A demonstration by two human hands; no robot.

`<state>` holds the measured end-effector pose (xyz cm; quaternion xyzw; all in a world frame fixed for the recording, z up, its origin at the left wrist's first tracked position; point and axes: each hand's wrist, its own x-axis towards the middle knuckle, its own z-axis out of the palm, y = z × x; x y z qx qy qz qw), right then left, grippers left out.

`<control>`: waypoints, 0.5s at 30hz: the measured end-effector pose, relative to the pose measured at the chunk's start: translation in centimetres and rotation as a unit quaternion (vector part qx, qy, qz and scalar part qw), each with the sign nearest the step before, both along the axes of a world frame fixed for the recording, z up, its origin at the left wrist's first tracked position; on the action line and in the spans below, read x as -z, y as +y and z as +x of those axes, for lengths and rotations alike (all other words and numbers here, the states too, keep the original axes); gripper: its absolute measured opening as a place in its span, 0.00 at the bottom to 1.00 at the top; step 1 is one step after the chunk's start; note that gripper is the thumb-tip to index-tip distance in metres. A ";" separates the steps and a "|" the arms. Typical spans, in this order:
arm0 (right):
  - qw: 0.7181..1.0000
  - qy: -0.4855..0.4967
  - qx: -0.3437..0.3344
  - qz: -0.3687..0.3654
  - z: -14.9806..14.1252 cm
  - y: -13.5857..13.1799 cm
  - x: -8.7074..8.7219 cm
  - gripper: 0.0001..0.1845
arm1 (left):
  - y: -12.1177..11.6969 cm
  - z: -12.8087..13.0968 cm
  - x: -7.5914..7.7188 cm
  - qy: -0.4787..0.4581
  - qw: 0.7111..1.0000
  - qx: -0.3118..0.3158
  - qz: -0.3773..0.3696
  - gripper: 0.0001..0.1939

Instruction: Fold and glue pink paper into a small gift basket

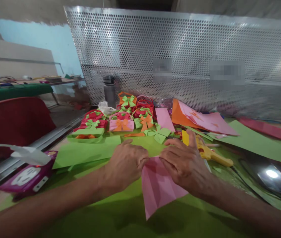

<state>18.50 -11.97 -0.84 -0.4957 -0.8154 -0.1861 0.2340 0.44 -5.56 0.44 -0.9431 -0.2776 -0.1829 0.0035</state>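
Between my two hands hangs a creased sheet of pink paper (161, 186), raised above the green tabletop (120, 215). My left hand (127, 162) pinches its upper left edge. The upper right edge is gripped by my right hand (182, 158), whose index finger points up and away. Both sets of fingertips are partly hidden behind the knuckles. Just beyond my right hand lies a yellow glue gun (211, 153) with a black cord. A flat sheet of green paper (88, 150) lies beside my left hand.
Several small paper bags with bows (121, 125) crowd the back, near a grey bottle (109, 92). A purple power socket (31, 175) with a white plug sits at left. Large pink and orange sheets (202, 120) and a phone (271, 173) lie right. A perforated metal panel (180, 43) stands behind.
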 end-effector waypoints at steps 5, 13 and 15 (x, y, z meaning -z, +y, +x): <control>1.000 0.000 0.008 0.002 0.1 0.0 -0.2 0.12 | 0.1 0.0 0.0 0.006 1.000 -0.010 -0.012 0.16; 1.000 -0.010 0.019 0.006 0.0 0.0 -0.2 0.12 | -0.1 0.1 -0.3 0.033 0.999 -0.015 0.017 0.16; 1.000 -0.010 0.020 0.005 0.0 0.0 -0.2 0.13 | -0.2 0.2 -0.3 0.043 0.999 -0.018 0.015 0.16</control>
